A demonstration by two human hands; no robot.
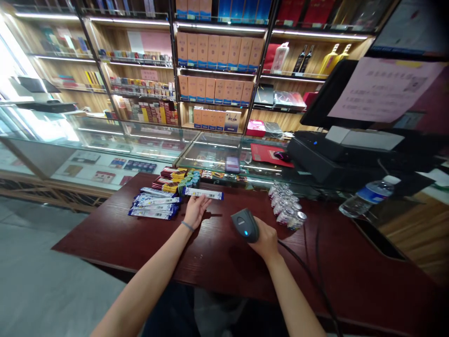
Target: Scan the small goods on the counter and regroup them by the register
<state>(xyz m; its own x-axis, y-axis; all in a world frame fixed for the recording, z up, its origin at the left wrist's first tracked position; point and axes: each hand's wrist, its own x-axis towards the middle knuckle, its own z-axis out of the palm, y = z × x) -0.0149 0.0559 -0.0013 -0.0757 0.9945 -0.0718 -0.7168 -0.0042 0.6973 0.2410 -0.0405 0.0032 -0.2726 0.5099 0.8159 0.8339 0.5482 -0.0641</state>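
Note:
My left hand [197, 210] is closed on a long, thin white-and-blue packet [203, 193], held up over the dark red table [210, 252] with its printed side and a barcode toward me. In my right hand [265, 238] is a dark barcode scanner [244, 225] with a blue light lit on top; its head points left, to the near right of the packet. A pile of similar packets [154, 204] lies left of my left hand. Behind that are red and yellow packs [170, 179] and a cluster of small greenish items [192, 179].
Several small silver-topped bottles [287, 206] stand in rows on the right. The scanner's cable [308, 271] runs across the table near a water bottle [370, 196]. A glass counter [224, 145], a register [322, 150] and a red mat with a mouse [280, 155] lie beyond.

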